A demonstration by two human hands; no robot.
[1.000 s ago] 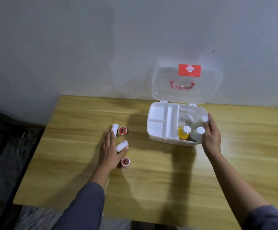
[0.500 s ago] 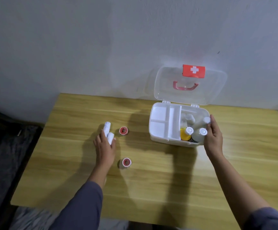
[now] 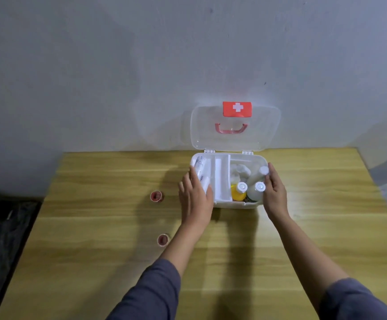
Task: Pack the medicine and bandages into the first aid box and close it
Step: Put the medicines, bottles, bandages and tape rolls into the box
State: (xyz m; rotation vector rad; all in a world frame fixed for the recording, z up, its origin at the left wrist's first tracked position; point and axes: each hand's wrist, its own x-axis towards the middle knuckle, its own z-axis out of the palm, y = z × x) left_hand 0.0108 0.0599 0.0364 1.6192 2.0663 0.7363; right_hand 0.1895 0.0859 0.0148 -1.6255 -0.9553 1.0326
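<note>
The white first aid box (image 3: 236, 205) stands open on the wooden table, its clear lid (image 3: 264, 125) upright against the wall. My left hand (image 3: 193, 199) is at the box's left end, holding white bandage rolls (image 3: 202, 173) in the left tray compartment. My right hand (image 3: 274, 192) rests against the box's right side. Inside on the right are a yellow bottle (image 3: 238, 192), white-capped bottles (image 3: 257, 189) and cotton (image 3: 240, 170). Two small red-centred tape rolls lie on the table to the left, one further back (image 3: 156, 196) and one nearer (image 3: 163, 239).
The table (image 3: 109, 227) is pushed against a grey wall. Its left edge drops to a dark floor (image 3: 0, 227). A white divider tray (image 3: 222, 179) fills the left half of the box.
My left hand gathered the two white bandage rolls from the table and carried them right into the box's left compartment. My right hand stayed on the box's right side.
</note>
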